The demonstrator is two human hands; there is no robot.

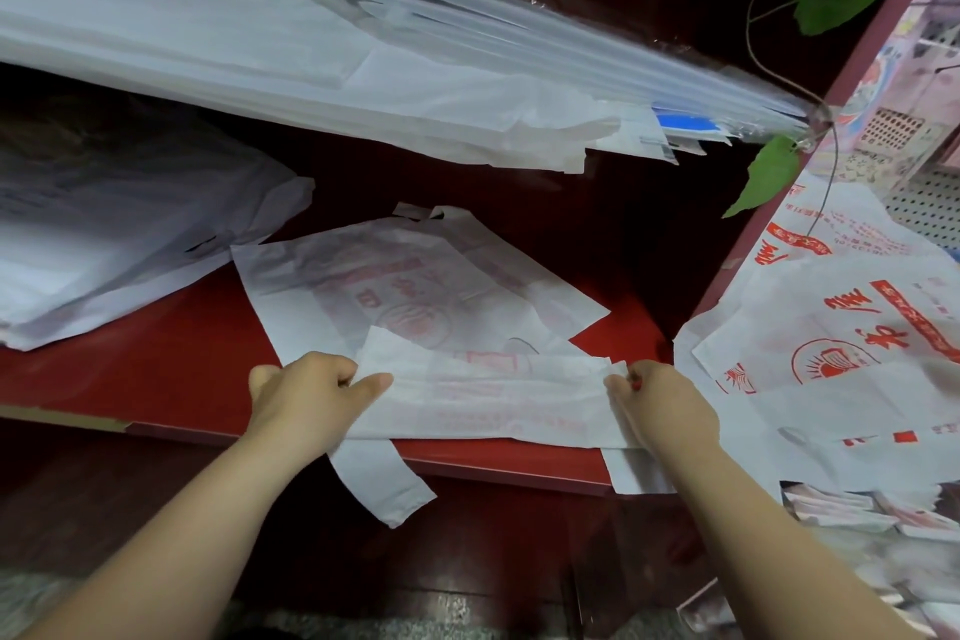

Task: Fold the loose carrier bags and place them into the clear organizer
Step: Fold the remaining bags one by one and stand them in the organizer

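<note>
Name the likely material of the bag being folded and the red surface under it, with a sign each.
Bag: thin, matte plastic film, probably; red print shows through its layers. Red surface: seemingly lacquered wood; smooth, slightly glossy.

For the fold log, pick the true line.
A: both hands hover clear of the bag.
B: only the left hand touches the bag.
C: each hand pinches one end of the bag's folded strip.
C: the left hand and right hand each pinch an end of the white bag folded on the red table.
</note>
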